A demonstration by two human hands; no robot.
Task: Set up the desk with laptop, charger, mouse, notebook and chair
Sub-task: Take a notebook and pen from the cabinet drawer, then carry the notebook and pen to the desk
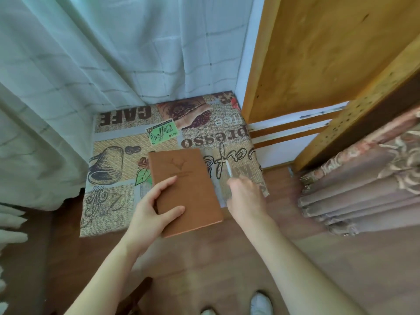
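The left hand (156,208) has its grip closed on a brown leather-look rectangular notebook (185,189) with a stamped deer-head emblem, thumb on the cover and fingers spread along the near left edge. From that grip the notebook extends up and to the right, over the small worktop covered in a coffee-print burlap-pattern cloth (118,142). The right hand (246,197), just right of the notebook, pinches a slim white pen-like stick (228,169) pointing away from it. Pale curtains (91,53) hang beyond; a yellow wooden board (318,53) stands to the right.
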